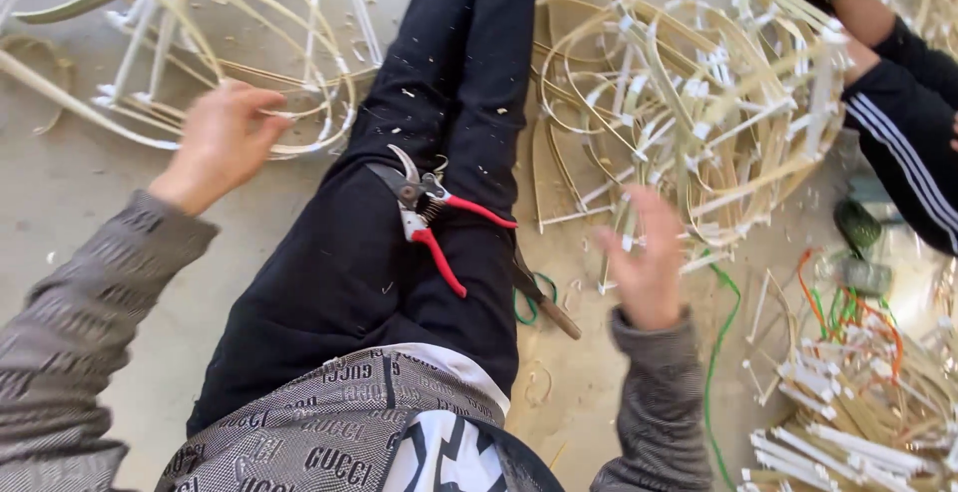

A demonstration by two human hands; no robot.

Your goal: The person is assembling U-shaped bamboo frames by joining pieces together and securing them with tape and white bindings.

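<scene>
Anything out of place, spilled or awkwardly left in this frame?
Yes. Red-handled pruning shears lie loose on the person's lap, blades open, held by neither the left hand nor the right hand. Pale shavings litter the floor around the bamboo strip frames.

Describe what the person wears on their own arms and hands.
Both arms are covered by long grey knit sleeves with a fine dark woven pattern, each ending in a plain ribbed cuff at the wrist. The left hand and the right hand are bare: no gloves, rings or watch show. The sleeves' fabric matches the grey patterned top at the waist.
</scene>
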